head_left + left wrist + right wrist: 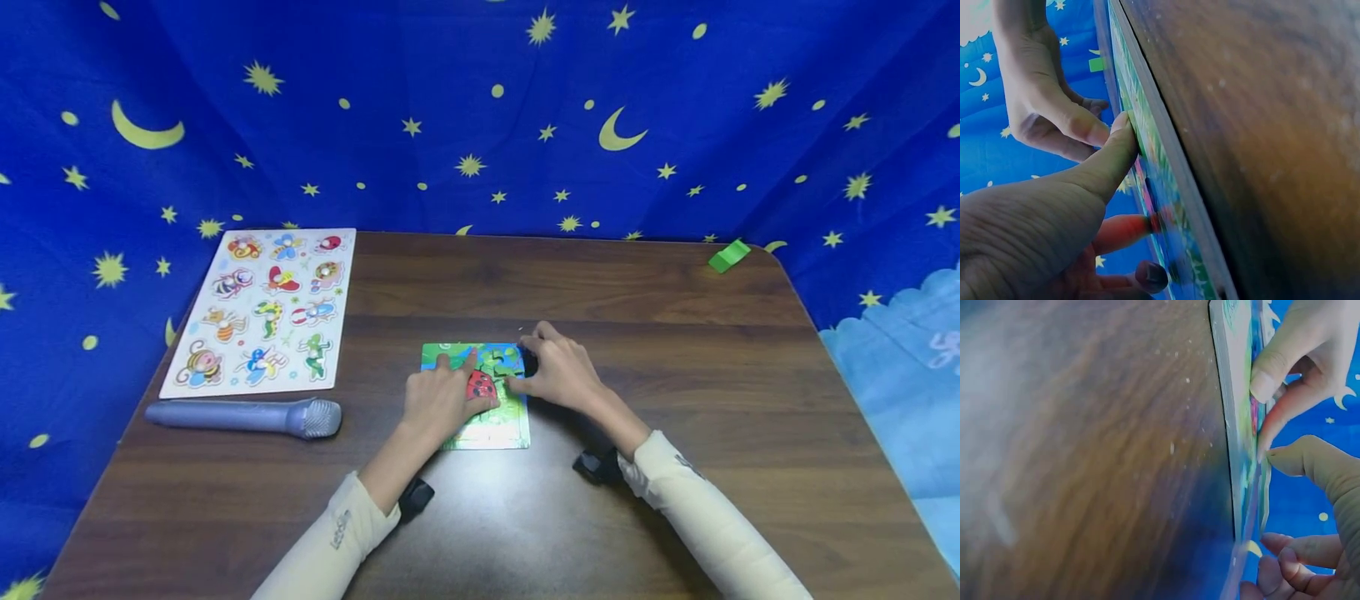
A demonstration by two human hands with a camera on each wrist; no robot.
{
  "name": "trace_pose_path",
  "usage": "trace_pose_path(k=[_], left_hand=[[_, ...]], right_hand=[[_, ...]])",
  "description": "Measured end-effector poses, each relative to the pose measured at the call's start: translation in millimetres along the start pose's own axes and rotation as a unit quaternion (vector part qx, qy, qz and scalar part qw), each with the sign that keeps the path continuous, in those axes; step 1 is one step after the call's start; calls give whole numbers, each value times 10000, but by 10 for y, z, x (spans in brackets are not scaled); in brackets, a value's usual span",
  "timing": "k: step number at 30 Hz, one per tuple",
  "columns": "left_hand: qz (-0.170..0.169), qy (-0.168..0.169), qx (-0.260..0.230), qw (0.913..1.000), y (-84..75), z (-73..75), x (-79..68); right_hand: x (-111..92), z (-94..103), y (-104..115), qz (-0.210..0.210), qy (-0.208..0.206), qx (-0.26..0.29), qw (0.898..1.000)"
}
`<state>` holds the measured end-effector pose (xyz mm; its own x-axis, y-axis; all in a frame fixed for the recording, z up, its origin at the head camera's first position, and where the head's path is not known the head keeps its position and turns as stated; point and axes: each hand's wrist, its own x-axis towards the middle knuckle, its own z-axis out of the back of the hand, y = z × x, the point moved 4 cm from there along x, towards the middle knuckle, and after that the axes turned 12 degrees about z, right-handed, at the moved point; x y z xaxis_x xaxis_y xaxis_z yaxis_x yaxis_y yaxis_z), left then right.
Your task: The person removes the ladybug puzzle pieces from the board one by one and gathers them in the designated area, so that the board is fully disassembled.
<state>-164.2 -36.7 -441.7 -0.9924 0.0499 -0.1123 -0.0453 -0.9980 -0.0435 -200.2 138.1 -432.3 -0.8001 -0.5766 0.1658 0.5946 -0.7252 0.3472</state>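
A small jigsaw puzzle board [491,435] with green and blue pictures lies flat on the table. Over its left side, my left hand [435,398] rests with thumb and fingertips spread on the surface, around a red ladybug picture [482,385]. From the right, my right hand [562,367] pinches a green and blue puzzle piece [508,367] by its edges, thumb on the near side and fingers on the far side. In the right wrist view, that piece's edge [1265,500] appears slightly raised above the board between the thumb and fingers.
A white peg puzzle with insect pictures [251,333] lies at the back left. In front of it is a purple-grey microphone [247,417]. A green block [729,256] sits near the far right corner. Blue star-patterned cloth [450,125] hangs behind the table.
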Motion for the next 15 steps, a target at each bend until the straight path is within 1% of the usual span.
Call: trace_pose_path(k=[3, 6, 11, 15], left_hand=[[-12, 4, -27, 10000, -8, -3, -2], [-14, 24, -64, 10000, -7, 4, -8], [2, 78, -123, 9999, 15, 6, -11], [7, 146, -182, 9997, 10, -3, -6]], right_hand=[[-87, 74, -76, -83, -122, -26, 9999], [-205, 166, -198, -194, -172, -101, 9996], [-435, 327, -485, -392, -238, -156, 9988], [-637, 473, -727, -543, -431, -269, 9972]])
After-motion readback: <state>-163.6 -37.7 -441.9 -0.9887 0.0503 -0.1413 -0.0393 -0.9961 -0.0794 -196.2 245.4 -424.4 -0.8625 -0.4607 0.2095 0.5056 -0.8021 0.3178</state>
